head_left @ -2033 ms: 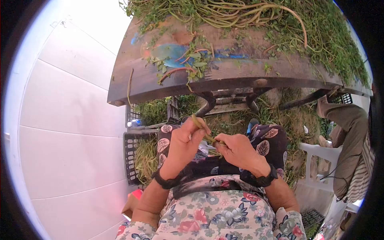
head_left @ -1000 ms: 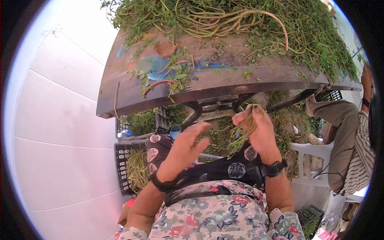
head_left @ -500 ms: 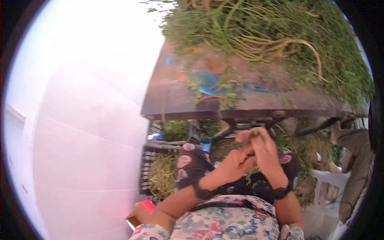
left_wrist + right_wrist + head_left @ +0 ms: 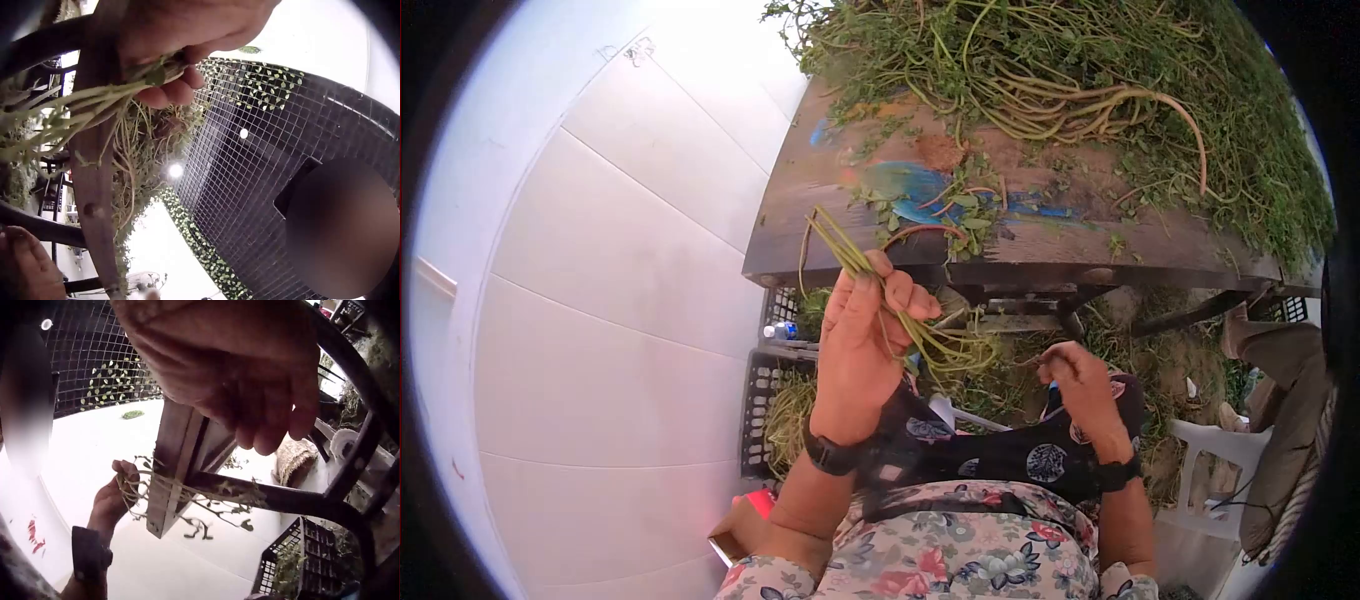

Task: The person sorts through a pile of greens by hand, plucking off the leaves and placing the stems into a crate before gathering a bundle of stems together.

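My left hand [image 4: 888, 292] is raised in front of the wooden table's edge [image 4: 1000, 265] and grips a bunch of thin green stems [image 4: 920, 335]. The cut ends stick up to the left, and the leafy ends trail down to the right. In the left wrist view the fingers [image 4: 169, 87] curl round the stems [image 4: 81, 103]. My right hand [image 4: 1068, 377] rests low over my lap, fingers loosely curled and holding nothing, as the right wrist view [image 4: 262, 419] also shows. From there the left hand [image 4: 115, 490] with its stems is seen across the gap.
A big heap of green vines [image 4: 1080, 90] covers the far part of the table. A black crate [image 4: 762, 420] with greens stands on the ground at my left by a white tiled wall [image 4: 600, 320]. A white plastic chair [image 4: 1200, 450] and a seated person [image 4: 1280, 390] are at the right.
The hands were together at the middle holding the stems. Now the left hand has lifted the bunch up and to the left, and the right hand has let go and dropped toward the lap.
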Demonstrator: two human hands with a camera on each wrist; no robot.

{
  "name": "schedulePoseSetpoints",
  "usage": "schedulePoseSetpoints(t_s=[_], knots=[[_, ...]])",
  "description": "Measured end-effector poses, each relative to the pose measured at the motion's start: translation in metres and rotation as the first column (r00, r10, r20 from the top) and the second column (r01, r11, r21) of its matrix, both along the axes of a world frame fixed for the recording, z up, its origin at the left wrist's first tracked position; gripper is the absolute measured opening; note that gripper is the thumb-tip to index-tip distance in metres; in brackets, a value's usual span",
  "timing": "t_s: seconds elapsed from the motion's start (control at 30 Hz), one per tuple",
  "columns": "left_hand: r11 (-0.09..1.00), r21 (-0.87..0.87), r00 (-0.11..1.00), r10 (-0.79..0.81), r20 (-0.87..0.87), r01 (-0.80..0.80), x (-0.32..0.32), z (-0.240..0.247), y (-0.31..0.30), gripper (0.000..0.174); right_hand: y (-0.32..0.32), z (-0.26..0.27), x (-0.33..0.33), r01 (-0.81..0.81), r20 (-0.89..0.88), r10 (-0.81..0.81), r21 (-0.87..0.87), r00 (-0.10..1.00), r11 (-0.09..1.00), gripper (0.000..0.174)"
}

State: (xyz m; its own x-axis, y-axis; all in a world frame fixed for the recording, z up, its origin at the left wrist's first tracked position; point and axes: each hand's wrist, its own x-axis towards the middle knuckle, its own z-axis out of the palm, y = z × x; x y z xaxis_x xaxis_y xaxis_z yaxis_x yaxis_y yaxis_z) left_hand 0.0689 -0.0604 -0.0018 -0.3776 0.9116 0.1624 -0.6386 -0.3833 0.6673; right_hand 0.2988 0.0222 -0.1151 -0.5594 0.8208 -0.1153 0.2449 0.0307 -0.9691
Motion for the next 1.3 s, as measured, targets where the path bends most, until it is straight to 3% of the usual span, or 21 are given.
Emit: schedulePoseSetpoints(t_s=[0.13,0.37,0.43,0.57,0.6,0.7,0.83,0.93,1.03,1.13,1.23,1.3], knots=[[0.998,0.031,0.996,-0.051,0.076,0.049,0.003,-0.010,0.003,0.018,0.002,0.031,0.004,0.054,-0.037,-0.054,0.013,0.998,0.998,0.022],[0.997,0.005,0.994,-0.082,0.071,0.082,0.010,-0.004,0.004,0.017,-0.016,0.073,-0.024,-0.011,-0.120,0.049,0.302,0.992,0.953,0.022],[0.995,0.058,0.994,-0.083,0.071,0.078,0.008,-0.007,0.004,0.016,-0.023,0.080,-0.022,-0.050,-0.089,0.073,0.236,0.993,0.971,0.020],[0.999,0.025,0.998,0.031,0.057,-0.032,0.014,0.000,0.007,0.015,-0.034,0.082,-0.040,-0.127,-0.101,0.165,0.309,0.981,0.942,0.021],[0.997,0.079,0.999,0.016,0.049,-0.020,0.015,-0.003,0.007,0.014,-0.037,0.088,-0.045,-0.117,-0.088,0.152,0.314,0.985,0.942,0.022],[0.993,-0.043,0.994,0.106,0.002,-0.106,0.024,0.000,0.006,0.012,-0.037,0.085,-0.058,-0.071,-0.042,0.100,0.449,0.994,0.891,0.026],[0.995,-0.055,0.996,0.083,-0.035,-0.085,0.029,-0.002,0.002,0.012,-0.029,0.064,-0.067,-0.040,-0.080,0.102,0.557,0.992,0.830,0.027],[0.991,-0.081,0.993,0.106,-0.046,-0.110,0.026,0.001,-0.001,0.013,-0.032,0.068,-0.065,-0.022,-0.165,0.080,0.325,0.983,0.945,0.025],[0.997,-0.010,0.995,0.076,-0.064,-0.076,0.022,-0.008,0.001,0.013,-0.032,0.068,-0.059,-0.064,-0.260,0.051,-0.043,0.964,0.997,0.023],[0.996,-0.017,0.993,0.091,-0.076,-0.092,0.024,-0.010,0.002,0.012,-0.032,0.076,-0.059,-0.058,-0.232,0.089,0.136,0.969,0.989,0.021],[0.987,-0.097,0.991,0.129,-0.030,-0.131,0.044,-0.001,0.004,0.012,-0.033,0.067,-0.066,0.031,-0.099,0.014,0.447,0.995,0.894,0.019],[0.992,-0.059,0.991,0.104,-0.088,-0.110,0.045,-0.003,0.005,0.012,-0.027,0.066,-0.062,0.023,-0.111,0.026,0.423,0.993,0.906,0.018]])
